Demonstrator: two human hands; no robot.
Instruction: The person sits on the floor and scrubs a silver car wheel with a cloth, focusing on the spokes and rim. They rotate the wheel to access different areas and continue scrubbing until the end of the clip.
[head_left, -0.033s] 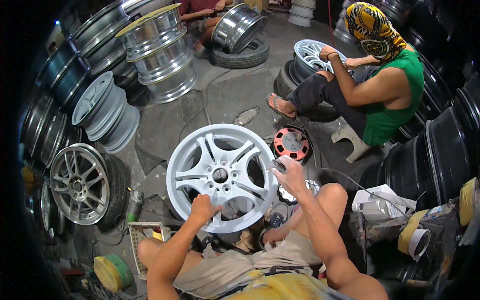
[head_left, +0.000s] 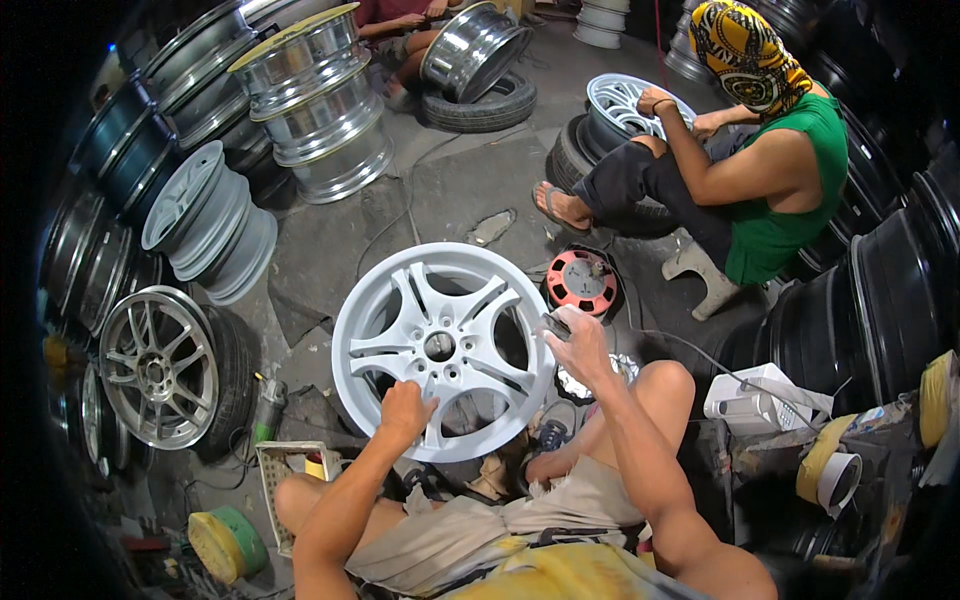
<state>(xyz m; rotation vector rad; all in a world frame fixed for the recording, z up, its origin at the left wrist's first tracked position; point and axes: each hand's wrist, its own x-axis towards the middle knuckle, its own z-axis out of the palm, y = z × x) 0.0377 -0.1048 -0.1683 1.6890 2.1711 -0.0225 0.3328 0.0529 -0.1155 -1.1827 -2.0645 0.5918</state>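
In front of me, near my knees, a white alloy wheel rim [head_left: 420,341] lies face up, tilted a little, with paired spokes and a dark centre hole. My left hand [head_left: 404,414] is closed on a spoke at its near side, thumb out along the spoke. At the rim's right outer edge, my right hand [head_left: 582,350] is curled around a small dark grey pad [head_left: 556,326], with pale dust on its fingers. What the rim rests on is mostly hidden beneath it.
A red round cable reel [head_left: 582,284] sits just beyond my right hand. To the left are an angle grinder [head_left: 269,408], a plastic basket [head_left: 273,500] and a grey rim [head_left: 160,368]. Chrome rims [head_left: 318,110] are stacked behind. A co-worker in green [head_left: 785,190] handles another rim [head_left: 628,105].
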